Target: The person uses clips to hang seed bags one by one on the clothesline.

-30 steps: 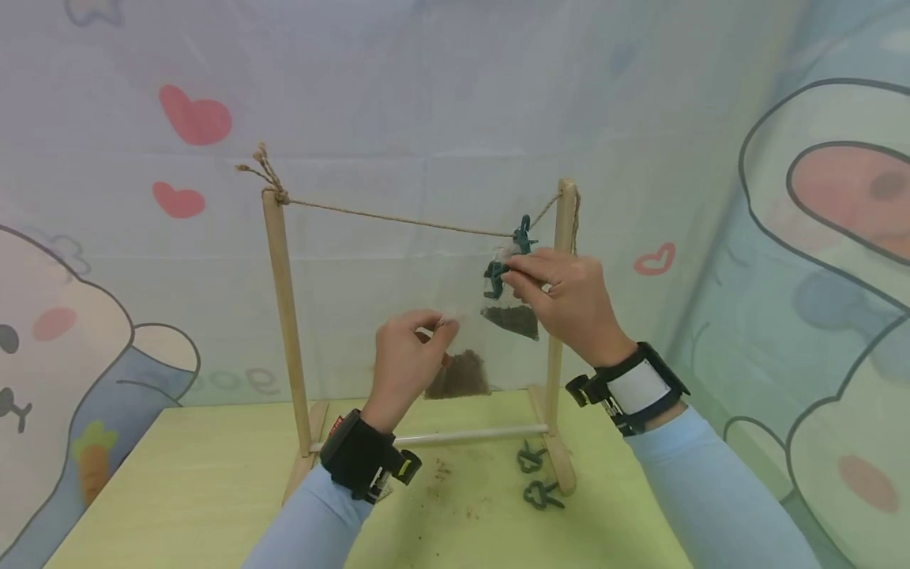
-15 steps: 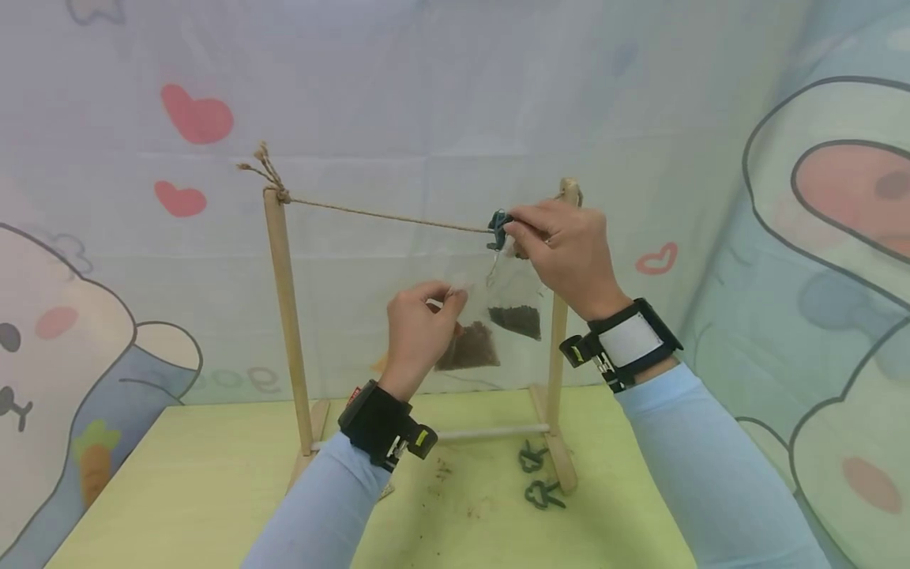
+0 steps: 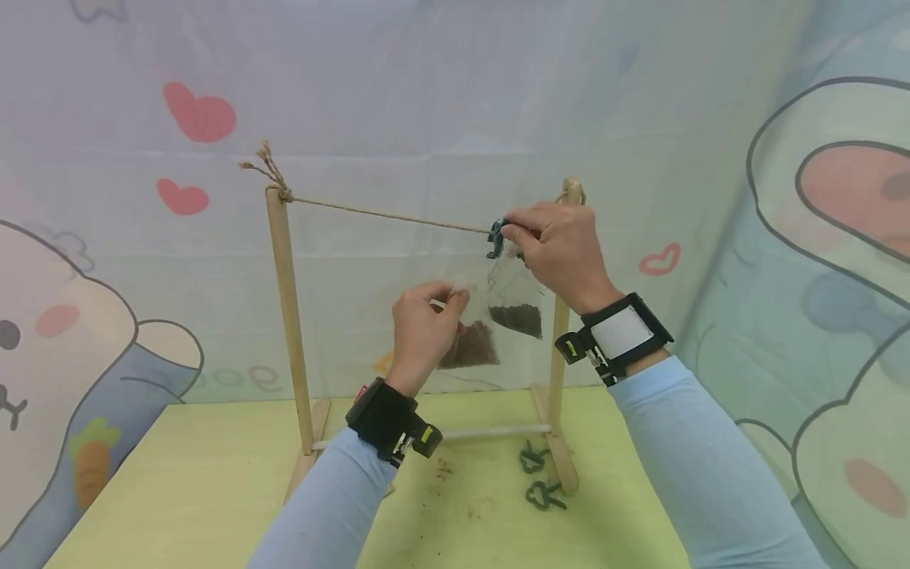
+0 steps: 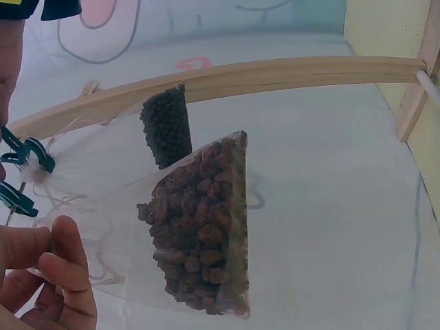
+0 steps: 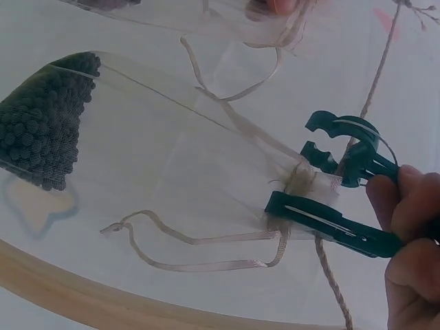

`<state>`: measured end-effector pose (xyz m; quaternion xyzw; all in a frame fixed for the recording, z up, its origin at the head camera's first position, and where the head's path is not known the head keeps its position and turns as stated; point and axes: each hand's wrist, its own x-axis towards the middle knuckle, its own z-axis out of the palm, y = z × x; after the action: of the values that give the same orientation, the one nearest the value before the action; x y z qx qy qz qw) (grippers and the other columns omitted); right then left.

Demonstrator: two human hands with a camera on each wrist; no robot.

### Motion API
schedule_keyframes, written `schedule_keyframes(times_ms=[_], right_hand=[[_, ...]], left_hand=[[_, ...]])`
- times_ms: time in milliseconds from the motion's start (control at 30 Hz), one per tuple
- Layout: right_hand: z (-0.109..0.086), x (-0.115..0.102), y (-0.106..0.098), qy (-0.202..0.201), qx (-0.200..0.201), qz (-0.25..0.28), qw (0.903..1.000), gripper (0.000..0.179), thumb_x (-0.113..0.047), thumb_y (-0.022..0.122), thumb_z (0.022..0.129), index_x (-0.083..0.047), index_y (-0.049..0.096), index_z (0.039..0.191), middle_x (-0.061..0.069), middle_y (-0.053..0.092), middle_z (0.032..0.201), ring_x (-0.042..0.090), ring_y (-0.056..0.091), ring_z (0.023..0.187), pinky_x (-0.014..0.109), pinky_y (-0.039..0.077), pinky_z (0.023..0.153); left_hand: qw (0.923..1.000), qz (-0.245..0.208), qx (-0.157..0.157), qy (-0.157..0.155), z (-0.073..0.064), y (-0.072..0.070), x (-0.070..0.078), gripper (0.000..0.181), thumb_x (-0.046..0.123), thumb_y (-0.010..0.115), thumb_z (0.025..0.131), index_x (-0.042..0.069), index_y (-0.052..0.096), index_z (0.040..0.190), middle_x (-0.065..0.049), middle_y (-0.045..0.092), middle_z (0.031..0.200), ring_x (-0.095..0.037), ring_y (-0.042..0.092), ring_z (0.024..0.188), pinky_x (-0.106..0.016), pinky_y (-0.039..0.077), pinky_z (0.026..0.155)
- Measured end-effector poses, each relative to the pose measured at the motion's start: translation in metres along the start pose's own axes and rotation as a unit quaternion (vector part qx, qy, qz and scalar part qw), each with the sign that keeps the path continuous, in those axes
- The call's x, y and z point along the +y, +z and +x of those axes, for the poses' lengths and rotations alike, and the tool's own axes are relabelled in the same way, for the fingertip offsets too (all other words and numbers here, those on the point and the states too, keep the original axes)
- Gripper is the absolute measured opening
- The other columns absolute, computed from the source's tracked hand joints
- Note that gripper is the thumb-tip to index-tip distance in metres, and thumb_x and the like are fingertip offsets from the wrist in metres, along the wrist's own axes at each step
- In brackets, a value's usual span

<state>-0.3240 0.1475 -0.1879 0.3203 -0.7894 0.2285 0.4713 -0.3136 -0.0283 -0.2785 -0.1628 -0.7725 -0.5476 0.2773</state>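
Observation:
My left hand (image 3: 430, 324) pinches the top of a sheer drawstring bag, its bottom filled with brown pellets (image 4: 206, 234). The bag hangs below the rope, left of a second sheer bag of dark round beads (image 3: 517, 318). One green clip (image 5: 330, 221) fastens that second bag's gathered neck to the rope (image 5: 333, 285), its ribbon loops hanging loose. My right hand (image 3: 558, 249) pinches another green clip (image 5: 364, 161) by its handles, at the rope just left of the fastened one. The held clip's curved jaws stand apart. The fastened clip is mostly hidden by my right hand in the head view.
The rope runs between two wooden posts (image 3: 287, 316), joined low down by a white rod (image 3: 490, 432). Two more green clips, a far one (image 3: 533, 457) and a near one (image 3: 545, 495), lie on the yellow table (image 3: 213, 474) by the right foot. Brown crumbs are scattered nearby.
My right hand has risen with its clip from below the rope up to the rope, beside the fastened clip. My left hand has lifted the bag of brown pellets up and slightly right.

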Motion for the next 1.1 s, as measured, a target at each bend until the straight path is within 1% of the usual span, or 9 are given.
schedule_keyframes(times_ms=[467, 633, 767, 800, 867, 933, 1000, 1067, 1100], right_hand=[[0.005, -0.009, -0.008, 0.07, -0.108, 0.072, 0.989, 0.019, -0.02, 0.061, 0.089, -0.008, 0.072, 0.098, 0.008, 0.069, 0.084, 0.009, 0.047, 0.038, 0.03, 0.044, 0.052], [0.007, -0.012, -0.01, 0.079, -0.139, 0.071, 0.9846, 0.021, -0.021, 0.061, 0.089, -0.009, 0.071, 0.103, 0.006, 0.07, 0.077, 0.011, 0.048, 0.037, 0.036, 0.045, 0.088], [0.008, -0.014, -0.011, 0.088, -0.163, 0.062, 0.9808, 0.024, -0.024, 0.061, 0.09, -0.01, 0.07, 0.107, 0.001, 0.063, 0.056, 0.012, 0.049, 0.038, 0.042, 0.013, 0.114], [0.008, -0.014, -0.011, 0.098, -0.17, 0.068, 0.9782, 0.025, -0.024, 0.061, 0.089, -0.011, 0.07, 0.108, 0.0, 0.06, 0.052, 0.013, 0.049, 0.037, 0.038, 0.025, 0.109], [0.007, -0.015, -0.012, 0.114, -0.187, 0.07, 0.9732, 0.027, -0.026, 0.061, 0.089, -0.012, 0.068, 0.112, -0.001, 0.054, 0.045, 0.015, 0.05, 0.038, 0.037, 0.021, 0.11], [0.007, -0.016, -0.012, 0.13, -0.206, 0.076, 0.9669, 0.03, -0.027, 0.061, 0.089, -0.013, 0.066, 0.115, 0.0, 0.051, 0.043, 0.017, 0.05, 0.038, 0.034, 0.033, 0.1], [0.006, -0.017, -0.012, 0.141, -0.223, 0.089, 0.9604, 0.033, -0.027, 0.062, 0.089, -0.013, 0.064, 0.119, 0.002, 0.052, 0.044, 0.019, 0.049, 0.037, 0.032, 0.044, 0.079], [0.006, -0.017, -0.012, 0.135, -0.233, 0.093, 0.9585, 0.035, -0.028, 0.062, 0.089, -0.013, 0.063, 0.121, 0.003, 0.059, 0.053, 0.02, 0.049, 0.037, 0.031, 0.045, 0.074], [0.005, -0.017, -0.011, 0.132, -0.238, 0.097, 0.9575, 0.036, -0.028, 0.062, 0.089, -0.012, 0.063, 0.121, 0.003, 0.063, 0.059, 0.02, 0.048, 0.037, 0.031, 0.044, 0.059]], left_hand=[[0.9992, -0.036, 0.0, -0.015, 0.007, 0.001, 0.009, 0.015, 0.024, 0.058, 0.091, 0.013, 0.068, 0.086, -0.006, 0.065, 0.081, -0.02, 0.061, 0.056, -0.027, 0.034, 0.043], [0.9975, -0.067, -0.006, -0.021, 0.011, 0.002, 0.012, 0.016, 0.025, 0.059, 0.091, 0.011, 0.068, 0.088, -0.007, 0.065, 0.074, -0.024, 0.061, 0.059, -0.026, 0.037, 0.045], [0.9957, -0.09, -0.007, -0.025, 0.012, 0.004, 0.015, 0.016, 0.021, 0.057, 0.092, 0.009, 0.068, 0.092, -0.009, 0.065, 0.072, -0.025, 0.062, 0.063, -0.027, 0.045, 0.051], [0.9952, -0.094, -0.007, -0.024, 0.012, 0.004, 0.015, 0.016, 0.019, 0.056, 0.092, 0.008, 0.068, 0.093, -0.01, 0.065, 0.073, -0.025, 0.062, 0.064, -0.027, 0.048, 0.054], [0.9939, -0.106, -0.006, -0.028, 0.012, 0.004, 0.016, 0.016, 0.017, 0.054, 0.093, 0.006, 0.065, 0.099, -0.012, 0.065, 0.078, -0.023, 0.063, 0.066, -0.03, 0.051, 0.059], [0.9918, -0.124, -0.006, -0.033, 0.012, 0.004, 0.016, 0.019, 0.018, 0.053, 0.094, 0.004, 0.059, 0.105, -0.015, 0.064, 0.083, -0.022, 0.063, 0.068, -0.034, 0.053, 0.063], [0.9892, -0.141, -0.006, -0.041, 0.012, 0.004, 0.016, 0.022, 0.019, 0.053, 0.094, 0.004, 0.051, 0.111, -0.016, 0.063, 0.089, -0.021, 0.064, 0.069, -0.037, 0.054, 0.066], [0.9869, -0.154, -0.008, -0.048, 0.012, 0.003, 0.015, 0.023, 0.019, 0.052, 0.095, 0.007, 0.045, 0.113, -0.015, 0.061, 0.093, -0.022, 0.064, 0.072, -0.039, 0.054, 0.069], [0.9864, -0.156, -0.01, -0.05, 0.012, 0.002, 0.015, 0.024, 0.019, 0.052, 0.095, 0.007, 0.044, 0.114, -0.015, 0.061, 0.093, -0.021, 0.063, 0.072, -0.039, 0.054, 0.07]])
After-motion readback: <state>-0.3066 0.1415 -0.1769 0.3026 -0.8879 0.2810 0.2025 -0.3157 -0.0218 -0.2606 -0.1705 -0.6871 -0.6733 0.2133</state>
